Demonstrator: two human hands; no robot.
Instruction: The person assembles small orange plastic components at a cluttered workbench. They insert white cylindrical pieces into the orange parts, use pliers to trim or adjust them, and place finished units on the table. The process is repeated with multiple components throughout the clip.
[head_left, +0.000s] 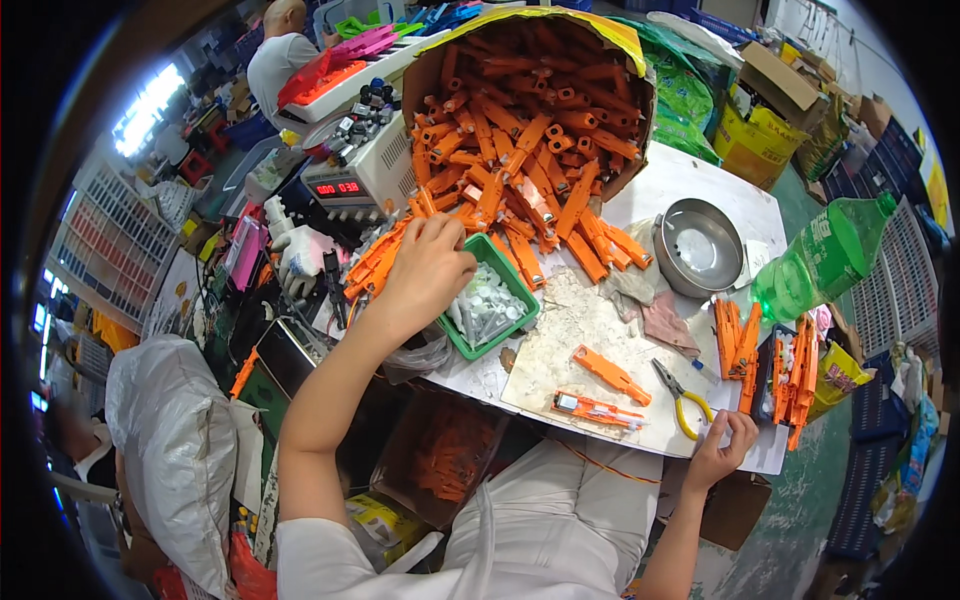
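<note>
My left hand (428, 268) reaches over the left edge of a green plastic tray (497, 346), its fingers curled down at the orange plastic parts (375, 262) behind it. Its fingertips are hidden, so whatever they grip cannot be made out. Small whitish translucent plastic pieces (488, 300) fill the tray. My right hand (722, 452) rests at the table's front edge with loosely bent, parted fingers and nothing visible in them. Just beside it lie pliers with yellow handles (683, 402). An orange housing (610, 374) and a second orange piece with inner parts showing (598, 410) lie on the worn board.
A tipped carton (645, 110) spills orange parts onto the table. A metal bowl (698, 247), a cloth (668, 322) and a green bottle (830, 255) stand right. A power supply (350, 185) sits back left. More orange parts (797, 370) stand at the right edge.
</note>
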